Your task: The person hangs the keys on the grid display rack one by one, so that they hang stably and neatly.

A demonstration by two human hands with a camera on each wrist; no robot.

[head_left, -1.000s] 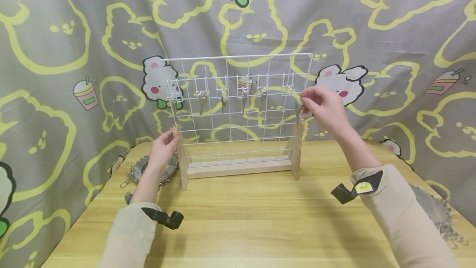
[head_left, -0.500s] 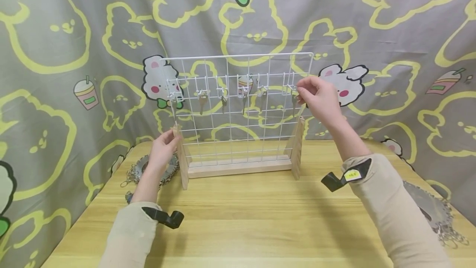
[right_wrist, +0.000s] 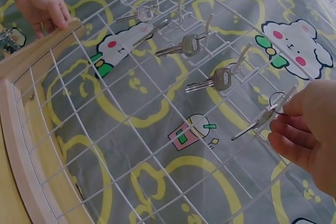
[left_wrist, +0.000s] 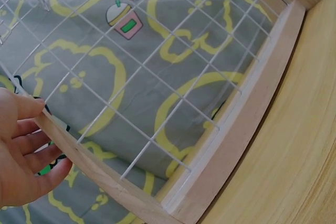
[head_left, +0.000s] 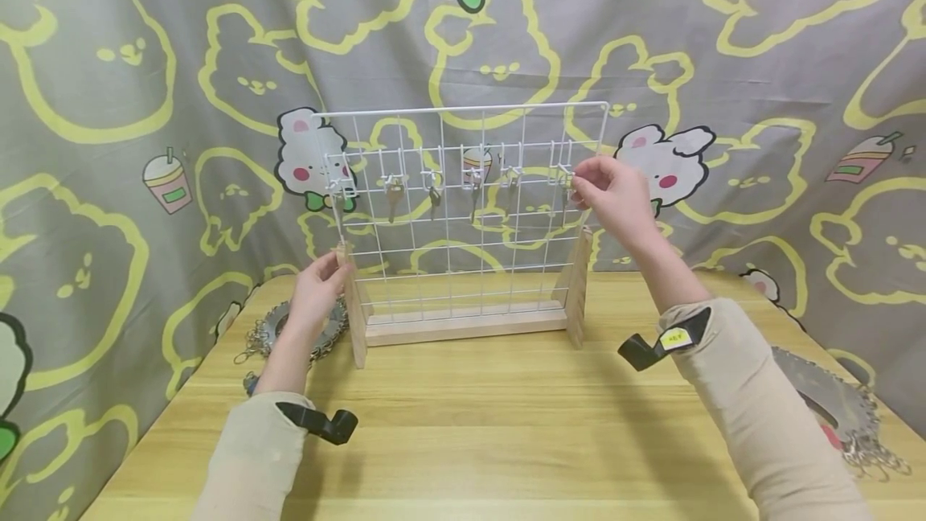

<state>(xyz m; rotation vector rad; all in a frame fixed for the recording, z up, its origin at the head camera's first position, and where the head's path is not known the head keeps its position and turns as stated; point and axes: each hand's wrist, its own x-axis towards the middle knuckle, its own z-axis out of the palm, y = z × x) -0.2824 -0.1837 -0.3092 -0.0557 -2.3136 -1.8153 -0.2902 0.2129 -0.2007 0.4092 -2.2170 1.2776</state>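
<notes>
A white wire grid rack (head_left: 463,110) stands upright on a wooden base, with a row of white hooks across it. My left hand (head_left: 316,288) pinches the top of the rack's left wooden post (head_left: 354,312) between thumb and fingers. At the rightmost hook, my right hand (head_left: 615,199) pinches a silver key (right_wrist: 257,123) by its ring (right_wrist: 277,99). That ring is around or right beside the hook tip; my fingers partly cover it. Along the other hooks hang several more keys, such as one key (right_wrist: 212,81) next to mine.
On the left of the table lies a grey toothed disc (head_left: 269,326) with small metal rings around it. Another such disc (head_left: 832,392), with a red patch beside it, lies at the right, partly behind my sleeve. A patterned curtain (head_left: 506,47) hangs close behind the rack.
My right hand has moved left from the rack's right edge to the rightmost hook, bringing the key there. The left hand has stayed at the post.
</notes>
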